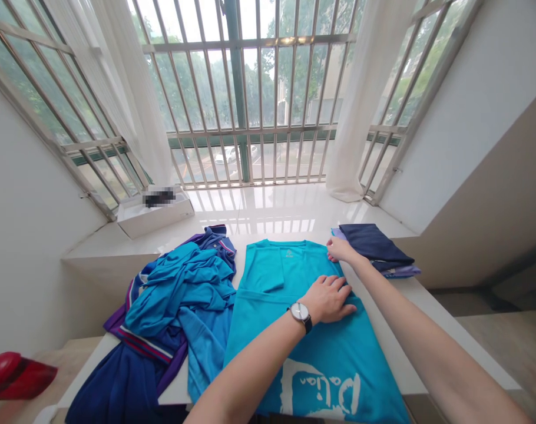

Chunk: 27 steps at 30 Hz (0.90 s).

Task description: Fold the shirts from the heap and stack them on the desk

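A turquoise T-shirt with white lettering lies spread on the white table in front of me, its collar toward the window. One sleeve is folded in over the left side of its upper part. My left hand, with a watch on the wrist, rests flat on the shirt, fingers spread. At the shirt's upper right edge my right hand is closed, its fingertips pinching the fabric. Just beyond that hand sits a stack of folded clothes, navy on top and lilac below.
A loose heap of blue, purple and navy clothes covers the table's left side. On the white sill stands a white box with a blurred dark item on it. Barred windows and white curtains rise behind. Something red is at lower left.
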Motion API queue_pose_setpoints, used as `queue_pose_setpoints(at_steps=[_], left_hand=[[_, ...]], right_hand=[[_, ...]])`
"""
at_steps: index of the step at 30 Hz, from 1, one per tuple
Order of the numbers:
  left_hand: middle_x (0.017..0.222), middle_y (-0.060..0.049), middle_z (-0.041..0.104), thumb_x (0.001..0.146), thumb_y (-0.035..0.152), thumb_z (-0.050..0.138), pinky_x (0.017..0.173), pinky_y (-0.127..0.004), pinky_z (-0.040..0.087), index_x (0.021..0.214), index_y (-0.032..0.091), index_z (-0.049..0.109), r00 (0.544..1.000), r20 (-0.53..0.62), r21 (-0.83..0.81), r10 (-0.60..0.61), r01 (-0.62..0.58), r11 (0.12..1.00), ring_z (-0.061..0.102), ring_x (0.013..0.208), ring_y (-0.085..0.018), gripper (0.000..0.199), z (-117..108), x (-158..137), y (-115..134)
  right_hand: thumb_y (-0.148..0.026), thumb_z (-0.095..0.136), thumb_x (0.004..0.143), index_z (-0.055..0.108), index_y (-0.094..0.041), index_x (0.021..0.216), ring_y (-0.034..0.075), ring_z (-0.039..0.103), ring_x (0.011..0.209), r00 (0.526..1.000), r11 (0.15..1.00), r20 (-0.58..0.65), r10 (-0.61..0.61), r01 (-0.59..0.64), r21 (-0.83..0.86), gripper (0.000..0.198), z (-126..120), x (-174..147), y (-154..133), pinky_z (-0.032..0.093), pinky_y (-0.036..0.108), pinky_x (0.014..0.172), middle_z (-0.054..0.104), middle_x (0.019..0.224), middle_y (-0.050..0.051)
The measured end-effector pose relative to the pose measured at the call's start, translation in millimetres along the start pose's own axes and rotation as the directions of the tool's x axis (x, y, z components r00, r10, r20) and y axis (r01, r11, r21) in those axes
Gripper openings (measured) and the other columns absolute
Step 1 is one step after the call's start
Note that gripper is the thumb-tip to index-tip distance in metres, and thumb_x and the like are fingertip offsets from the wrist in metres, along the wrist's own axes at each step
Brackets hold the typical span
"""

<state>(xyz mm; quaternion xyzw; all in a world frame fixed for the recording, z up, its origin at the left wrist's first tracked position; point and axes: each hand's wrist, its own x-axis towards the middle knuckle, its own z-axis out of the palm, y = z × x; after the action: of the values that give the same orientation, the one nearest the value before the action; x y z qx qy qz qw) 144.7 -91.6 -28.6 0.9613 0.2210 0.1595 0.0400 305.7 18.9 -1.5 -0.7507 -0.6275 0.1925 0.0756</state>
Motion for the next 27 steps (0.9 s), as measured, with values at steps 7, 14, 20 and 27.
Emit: queue_pose_setpoints(at_steps=[7, 14, 20, 27], left_hand=[[0.145, -0.015, 0.047, 0.100, 0.053, 0.037, 0.109, -0.044, 0.035, 0.133, 0.014, 0.050, 1.000, 0.000, -0.018, -0.012, 0.012, 1.000, 0.042, 0.132, -0.028, 0.053, 5, -4, 0], [0.149, -0.020, 0.041, 0.098, 0.059, 0.037, 0.113, -0.049, 0.029, 0.139, 0.009, 0.044, 0.996, 0.072, 0.053, -0.045, 0.041, 0.998, 0.036, 0.138, -0.032, 0.065, -7, -9, 9], [0.152, -0.021, 0.037, 0.097, 0.054, 0.045, 0.113, -0.052, 0.028, 0.142, 0.008, 0.041, 0.993, 0.118, 0.142, -0.024, 0.007, 0.990, 0.029, 0.143, -0.035, 0.064, -58, -51, 18], [0.145, -0.012, 0.050, 0.096, 0.044, 0.052, 0.116, -0.050, 0.031, 0.126, 0.018, 0.057, 0.997, 0.070, -0.012, -0.023, 0.024, 1.000, 0.033, 0.142, -0.030, 0.040, -127, -164, 43]], right_hand=[[-0.007, 0.056, 0.083, 0.069, -0.009, 0.106, 0.023, 0.066, 0.104, 0.966, 0.962, 0.009, -0.260, 0.260, -0.085, 0.027, -8, -17, 17, 0.047, 0.026, 0.091, 0.071, 0.111, 0.015], [-0.007, 0.057, 0.080, 0.069, -0.011, 0.111, 0.026, 0.063, 0.111, 0.928, 0.915, -0.033, -0.371, 0.360, -0.184, 0.034, 13, -29, 27, 0.045, 0.029, 0.097, 0.067, 0.120, 0.017], [-0.007, 0.050, 0.082, 0.067, -0.013, 0.115, 0.025, 0.061, 0.117, 0.906, 0.913, -0.135, -0.400, 0.383, -0.139, 0.038, 14, -35, 28, 0.046, 0.032, 0.102, 0.067, 0.124, 0.016], [-0.028, 0.041, 0.091, 0.062, -0.018, 0.123, 0.027, 0.063, 0.115, 0.851, 0.894, -0.336, -0.402, 0.445, 0.056, 0.039, -20, -94, 43, 0.051, 0.038, 0.099, 0.066, 0.128, 0.012]])
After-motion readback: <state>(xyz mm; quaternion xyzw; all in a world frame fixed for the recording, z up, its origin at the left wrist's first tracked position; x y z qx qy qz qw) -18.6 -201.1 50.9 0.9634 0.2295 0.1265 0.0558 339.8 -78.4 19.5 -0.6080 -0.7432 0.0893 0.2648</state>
